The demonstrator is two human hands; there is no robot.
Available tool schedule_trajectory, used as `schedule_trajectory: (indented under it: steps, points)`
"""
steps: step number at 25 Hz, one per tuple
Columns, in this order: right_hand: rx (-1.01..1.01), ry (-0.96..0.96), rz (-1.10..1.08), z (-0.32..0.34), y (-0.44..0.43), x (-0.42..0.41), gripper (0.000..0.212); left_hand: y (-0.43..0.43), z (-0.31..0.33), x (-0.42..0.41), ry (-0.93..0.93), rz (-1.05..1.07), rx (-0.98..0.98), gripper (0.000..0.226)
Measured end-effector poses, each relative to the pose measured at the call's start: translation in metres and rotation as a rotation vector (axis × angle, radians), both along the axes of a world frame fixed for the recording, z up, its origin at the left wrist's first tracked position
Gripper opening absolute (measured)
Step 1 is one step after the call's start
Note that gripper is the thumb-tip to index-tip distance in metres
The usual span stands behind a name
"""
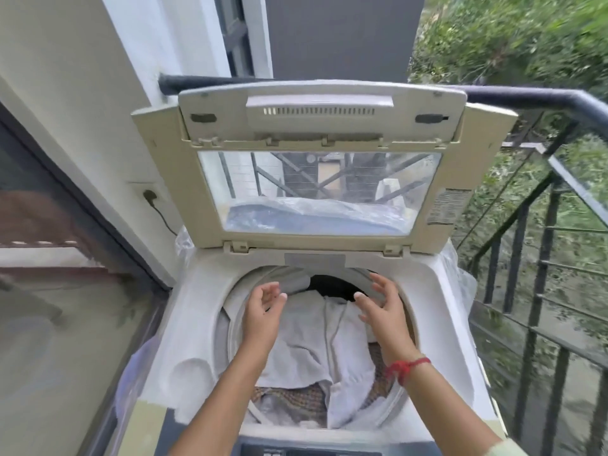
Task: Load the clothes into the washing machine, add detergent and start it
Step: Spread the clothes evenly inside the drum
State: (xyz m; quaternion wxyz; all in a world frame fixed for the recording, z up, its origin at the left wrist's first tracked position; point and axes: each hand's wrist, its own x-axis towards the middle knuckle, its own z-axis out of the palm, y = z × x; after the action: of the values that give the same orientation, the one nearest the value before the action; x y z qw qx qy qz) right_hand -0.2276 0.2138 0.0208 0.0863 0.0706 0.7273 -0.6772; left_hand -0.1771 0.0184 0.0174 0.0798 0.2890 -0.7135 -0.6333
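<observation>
Bare forearms, knotted red thread band on the right one, pale green sleeve edge

The washer stands with its lid up. Its round drum holds the clothes. A white cloth lies on top. A brown checked cloth lies under it and peeks out at the near side. Thin plastic sticks out beside the washer.

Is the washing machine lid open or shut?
Open: the beige plastic lid with clear window stands raised behind the drum, exposing white cloth inside.
</observation>
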Motion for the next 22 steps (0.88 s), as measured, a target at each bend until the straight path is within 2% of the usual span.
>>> schedule_trajectory:
  steps: [2, 4, 6, 9, 14, 17, 22]
  points:
    - [-0.146, -0.234, -0.037, -0.007, -0.011, -0.015, 0.039, -0.007, -0.009, -0.018, -0.244, 0.074, 0.33, 0.011]
    - [-0.307, -0.454, -0.08, -0.014, -0.023, -0.027, 0.039, -0.013, -0.023, -0.034, -0.469, 0.115, 0.697, 0.021]
    - [-0.492, -0.658, -0.132, -0.023, -0.035, -0.038, 0.042, -0.014, -0.039, -0.049, -0.528, 0.156, 0.87, 0.033]
    - [-0.674, -0.784, -0.209, -0.033, -0.052, -0.053, 0.06, -0.009, -0.046, -0.076, -0.441, 0.225, 0.996, 0.051]
    - [-0.835, -0.803, -0.263, -0.026, -0.077, -0.088, 0.073, 0.001, -0.032, -0.12, -0.335, 0.214, 1.093, 0.067]
    - [-0.936, -0.812, -0.276, -0.019, -0.08, -0.095, 0.073, 0.006, -0.028, -0.129, -0.218, 0.238, 1.222, 0.068]
    - [-1.012, -0.842, -0.325, -0.013, -0.074, -0.095, 0.064, 0.002, -0.031, -0.126, -0.177, 0.241, 1.267, 0.07]
